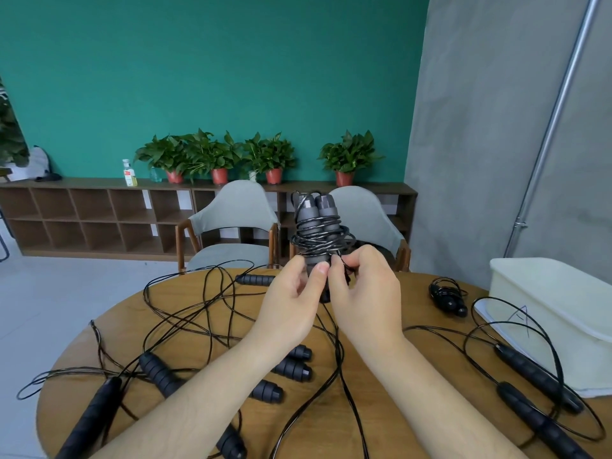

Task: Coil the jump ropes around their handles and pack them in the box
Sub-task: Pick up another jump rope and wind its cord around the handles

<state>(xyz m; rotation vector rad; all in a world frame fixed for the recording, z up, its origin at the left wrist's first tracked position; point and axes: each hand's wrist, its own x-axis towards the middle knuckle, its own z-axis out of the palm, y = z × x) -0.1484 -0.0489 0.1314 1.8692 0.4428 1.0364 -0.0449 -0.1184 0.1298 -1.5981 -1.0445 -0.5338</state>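
Held above the worktop (pixel 414 303), two upright handles (pixel 317 210) wound with rope (pixel 323 240) are gripped low by the left hand (pixel 291 293), the right hand (pixel 362 293) touching alongside pinches the rope, box (pixel 549 313) far right.

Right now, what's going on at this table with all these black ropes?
A person is winding a jump rope. The left hand grips the two handles upright above the wooden table, with cord already coiled round them, and the right hand pinches the cord near the coil's lower edge. One finished coiled rope lies by the white box on the right. Several loose ropes are spread uncoiled over the table.
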